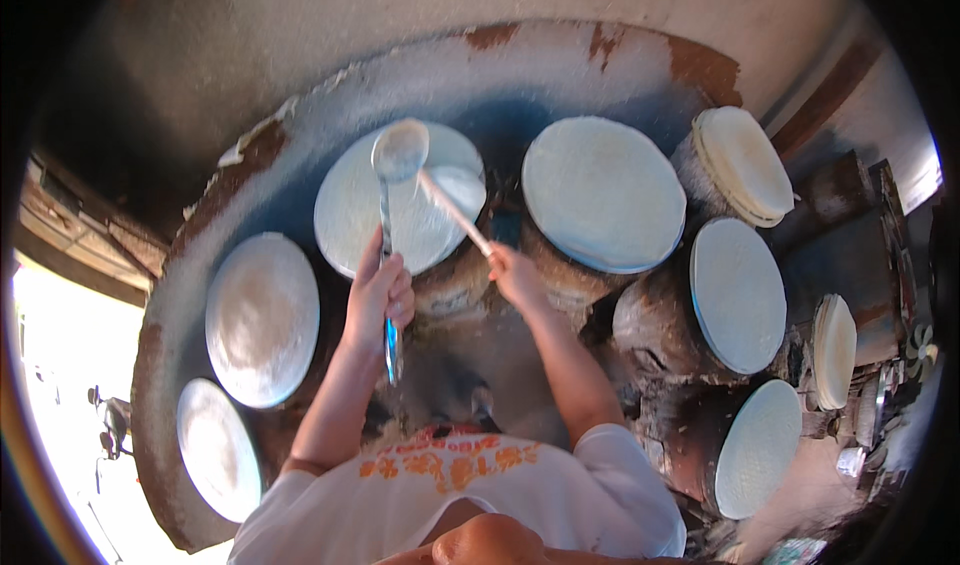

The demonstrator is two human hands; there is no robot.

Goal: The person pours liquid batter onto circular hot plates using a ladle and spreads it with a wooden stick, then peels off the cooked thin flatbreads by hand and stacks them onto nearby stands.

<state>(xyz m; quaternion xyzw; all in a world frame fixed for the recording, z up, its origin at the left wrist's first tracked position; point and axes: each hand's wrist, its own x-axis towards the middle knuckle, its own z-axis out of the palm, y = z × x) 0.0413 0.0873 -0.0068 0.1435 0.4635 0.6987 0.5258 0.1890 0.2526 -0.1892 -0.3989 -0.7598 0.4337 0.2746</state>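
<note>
My left hand (381, 290) is wrapped round the long metal handle of a ladle (400, 153). The ladle's bowl is over the far left part of a round griddle (350, 200) whose top looks coated in a pale, wet-looking layer. My right hand (517, 277) is closed on the light handle of a spreader (458, 212), which reaches to the same griddle beside the ladle. The spreader's far end is blurred against a whiter patch, so its shape and whether it touches the surface cannot be made out.
More round griddles curve around me: a pale-covered one (603, 193) to the right, two (738, 295) (757, 450) farther right, and two (262, 320) (218, 450) on the left. Stacks of pale round flatbreads (745, 165) (834, 352) stand at the right. A curved wall (560, 55) rises behind.
</note>
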